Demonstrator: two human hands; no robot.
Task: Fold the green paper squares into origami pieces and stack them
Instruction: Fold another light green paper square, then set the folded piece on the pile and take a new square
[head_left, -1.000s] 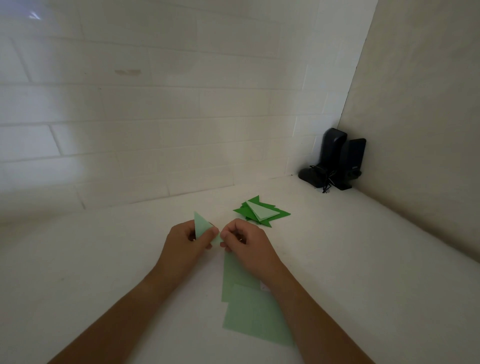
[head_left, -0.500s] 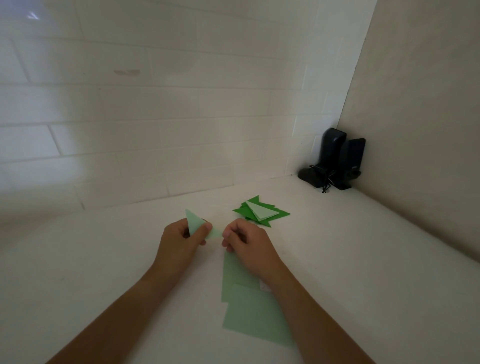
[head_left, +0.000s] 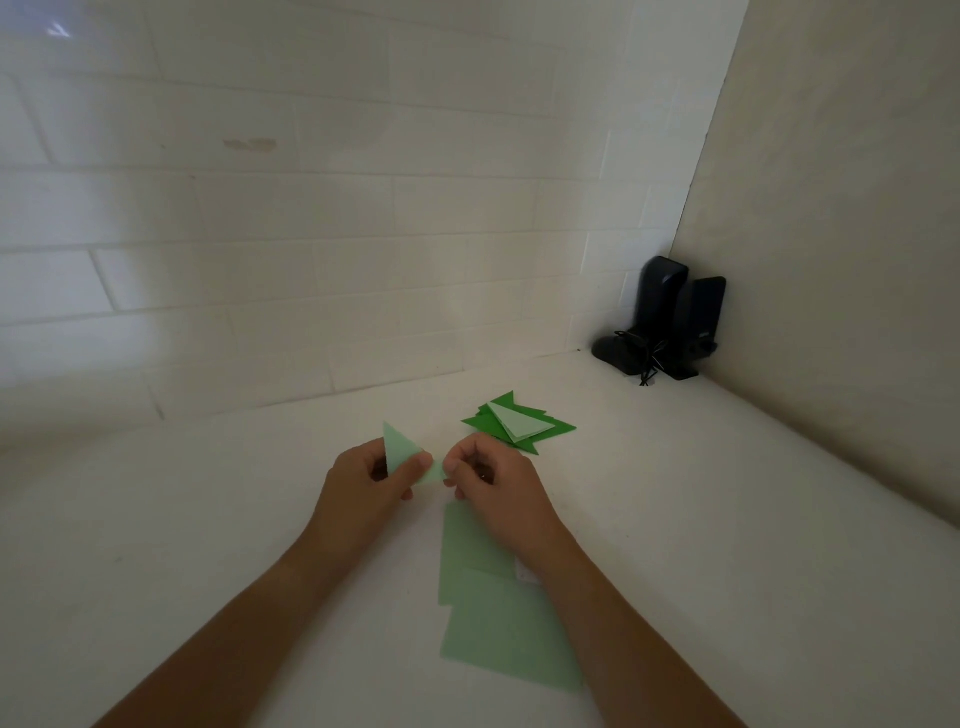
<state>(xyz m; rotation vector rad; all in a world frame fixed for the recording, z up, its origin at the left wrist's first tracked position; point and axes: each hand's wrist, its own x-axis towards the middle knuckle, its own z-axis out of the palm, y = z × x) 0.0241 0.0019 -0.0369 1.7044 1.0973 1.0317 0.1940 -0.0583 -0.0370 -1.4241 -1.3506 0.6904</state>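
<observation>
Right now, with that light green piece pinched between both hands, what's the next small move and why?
Probably press the last crease flat. The left hand and right hand both pinch the light green triangle, held above the table; it isn't yet on the stack of folded pieces beyond the right hand.

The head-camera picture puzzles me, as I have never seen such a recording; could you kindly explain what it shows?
There is no machine here: a person wears a camera on the head, looking forward and down at their own bare hands. The left hand and right hand together pinch a small pale green folded paper. On the white surface, flat green paper squares lie under the right forearm, and a pile of finished folded pieces lies farther back. Two black speakers stand in the corner.
</observation>
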